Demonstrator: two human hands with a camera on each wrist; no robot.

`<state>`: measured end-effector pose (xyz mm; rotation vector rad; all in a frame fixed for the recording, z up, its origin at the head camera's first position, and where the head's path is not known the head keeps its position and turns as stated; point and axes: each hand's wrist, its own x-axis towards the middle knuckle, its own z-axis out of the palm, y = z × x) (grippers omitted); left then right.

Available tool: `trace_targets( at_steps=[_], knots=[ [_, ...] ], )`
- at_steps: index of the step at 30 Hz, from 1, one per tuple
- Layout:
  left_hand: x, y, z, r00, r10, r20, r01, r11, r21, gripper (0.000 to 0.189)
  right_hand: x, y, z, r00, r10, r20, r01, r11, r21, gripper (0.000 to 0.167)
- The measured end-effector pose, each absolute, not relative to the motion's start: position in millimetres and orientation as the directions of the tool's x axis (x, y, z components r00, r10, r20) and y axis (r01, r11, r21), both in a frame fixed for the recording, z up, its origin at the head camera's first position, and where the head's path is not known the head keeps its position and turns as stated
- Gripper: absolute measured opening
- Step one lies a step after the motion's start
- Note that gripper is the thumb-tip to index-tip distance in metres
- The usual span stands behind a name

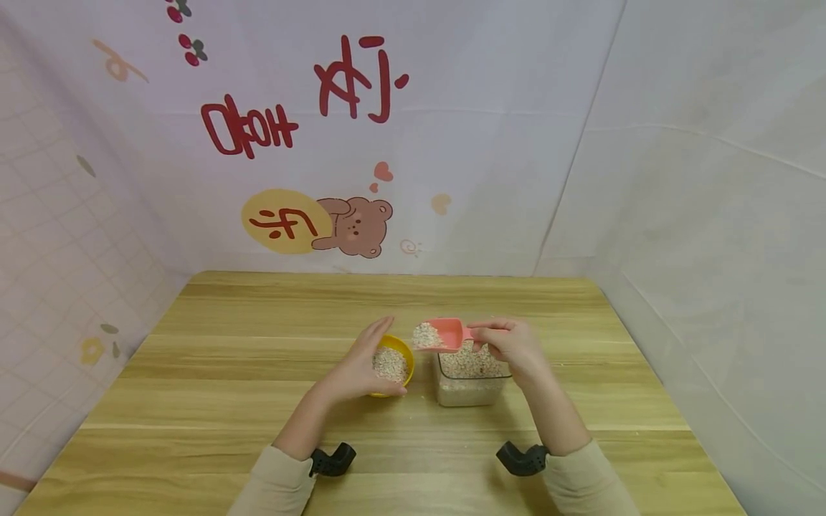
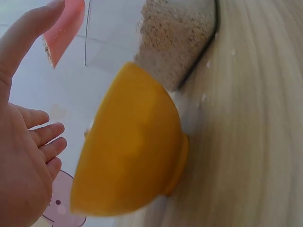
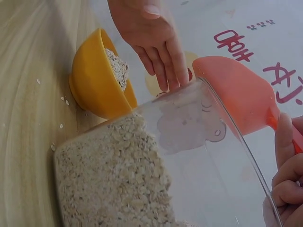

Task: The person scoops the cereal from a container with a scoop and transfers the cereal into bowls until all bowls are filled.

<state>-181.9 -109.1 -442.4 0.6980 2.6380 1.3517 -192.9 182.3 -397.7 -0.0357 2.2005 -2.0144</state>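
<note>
Two bare hands are at work over a wooden table [image 1: 226,401]. The right hand [image 1: 513,349] pinches the handle of a pink scoop [image 1: 450,335], with thumb and fingers clamped together; part of the handle is covered by them, and the right wrist's view cuts this hand off at its edge. The scoop is in the air, its front heaped with oats [image 1: 426,335], above the left side of a clear box and pointing toward a yellow bowl [image 2: 132,146]. From the left wrist, a thumb overlaps the scoop, and only a piece of it shows.

The bowl stands upright to the left of the box, with oats inside. The left hand [image 1: 351,373] curves about its left side, thumb and fingers well apart and fairly straight; I cannot tell whether the skin touches the bowl. From above, that hand hides the bowl's left part.

The clear box [image 1: 467,398] holds more oats, partly covered by scoop and hand. Both wrist views crop it. A few loose flakes [image 3: 61,126] lie on the wood near the bowl, too small to count surely. Behind hangs a pale cloth [image 1: 490,143] with a printed bear [image 1: 364,226].
</note>
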Motion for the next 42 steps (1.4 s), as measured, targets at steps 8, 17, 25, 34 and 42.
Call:
trace_targets(
  at_steps=[8, 17, 25, 34, 42],
  knots=[
    [-177.4, -125.7, -450.8, -0.906, 0.413, 0.090, 0.312, 0.511, 0.801, 0.120, -199.3, 171.4, -395.7, -0.980, -0.151, -0.127, 0.103, 0.161, -0.982, 0.022],
    [-176.6, -144.2, -465.5, -0.908, 0.414, 0.059, 0.297, 0.540, 0.787, 0.119, -207.1, 160.6, -395.6, -0.975, -0.182, -0.130, 0.092, 0.203, -0.975, 0.021],
    [-180.0, -151.8, -475.5, -0.913, 0.405, 0.037, 0.270, 0.536, 0.800, 0.119, -211.1, 147.7, -393.1, -0.970, -0.200, -0.136, 0.080, 0.262, -0.962, 0.020],
    [-183.4, -153.9, -484.6, -0.911, 0.412, 0.032, 0.270, 0.534, 0.801, 0.119, -213.2, 140.3, -392.4, -0.966, -0.215, -0.140, 0.069, 0.310, -0.948, 0.018],
    [-183.6, -153.3, -486.2, -0.913, 0.407, 0.026, 0.258, 0.527, 0.810, 0.117, -214.8, 135.9, -385.5, -0.964, -0.238, -0.118, 0.002, 0.435, -0.901, 0.013]
  ],
)
